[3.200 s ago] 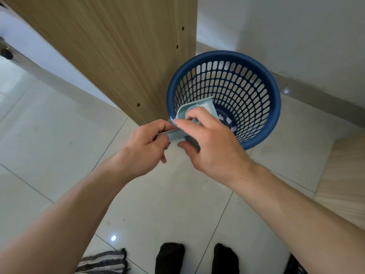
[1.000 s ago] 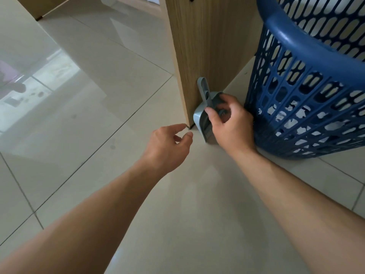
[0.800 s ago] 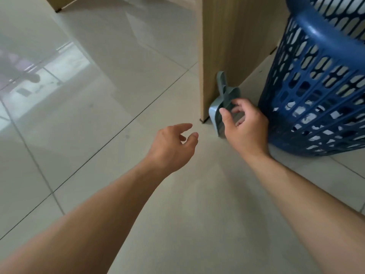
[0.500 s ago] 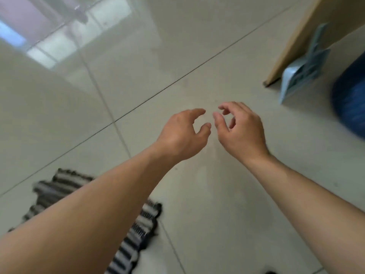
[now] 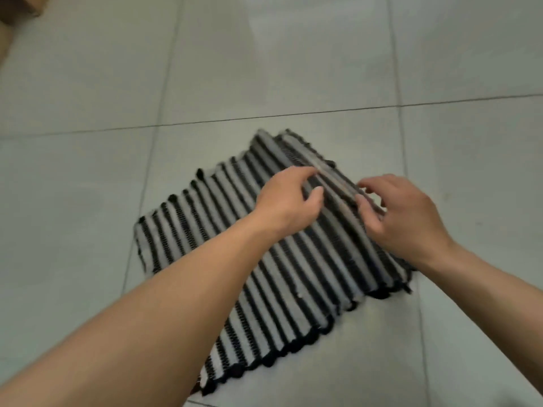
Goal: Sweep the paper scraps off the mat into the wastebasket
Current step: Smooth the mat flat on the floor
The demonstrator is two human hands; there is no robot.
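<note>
A black-and-white striped mat (image 5: pixel 205 230) lies askew on the grey tile floor. My left hand (image 5: pixel 289 199) hovers over its far right part, fingers spread, fingertips at a raised ridge along the mat's right edge. My right hand (image 5: pixel 401 214) is just right of it, fingers curled and apart over that same edge. Neither hand holds anything. I make out no paper scraps on the mat, only a tiny pale speck (image 5: pixel 299 295). The wastebasket and dustpan are out of view.
Grey floor tiles (image 5: pixel 293 69) surround the mat on all sides. A corner of wooden furniture (image 5: pixel 14 16) shows at the top left.
My right hand let go of the dustpan, left leaning on the wood panel by the blue basket. The view swung to the mat, and both hands now reach over its right edge.
</note>
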